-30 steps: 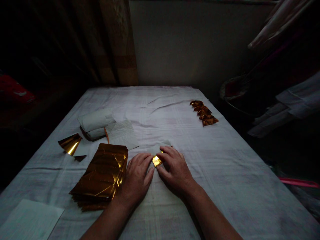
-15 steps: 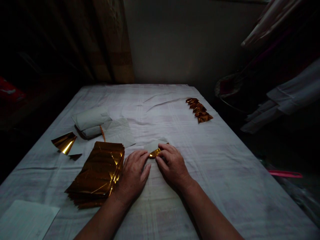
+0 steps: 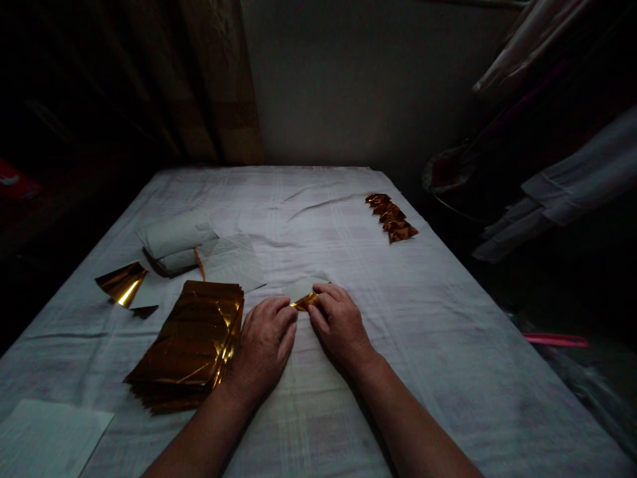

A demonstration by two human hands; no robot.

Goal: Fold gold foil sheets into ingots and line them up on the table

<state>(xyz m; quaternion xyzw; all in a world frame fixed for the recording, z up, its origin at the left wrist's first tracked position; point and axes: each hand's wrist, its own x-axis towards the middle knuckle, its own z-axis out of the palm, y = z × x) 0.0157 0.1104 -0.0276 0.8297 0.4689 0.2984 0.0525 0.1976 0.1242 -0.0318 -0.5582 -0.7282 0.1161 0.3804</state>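
Both hands rest on a white cloth-covered table (image 3: 448, 345) near its middle. My left hand (image 3: 263, 345) and my right hand (image 3: 341, 325) press on a small piece of gold foil paper (image 3: 304, 302) with a white back, folded between their fingertips. The fingers of both hands are curled onto the piece, which they mostly hide. Just left of my left hand lies a thick stack of gold foil sheets (image 3: 192, 338).
A row of folded gold pieces (image 3: 392, 218) lies at the far right of the table. White paper bundles (image 3: 176, 242) and a loose gold foil piece (image 3: 122, 284) lie at the left. A white sheet (image 3: 50, 438) sits at the near left corner. Curtains and hanging cloth surround the table.
The fingers have worked the gold piece so that less of its shiny face shows. The view has shifted slightly; the hands stay at the same spot on the cloth.
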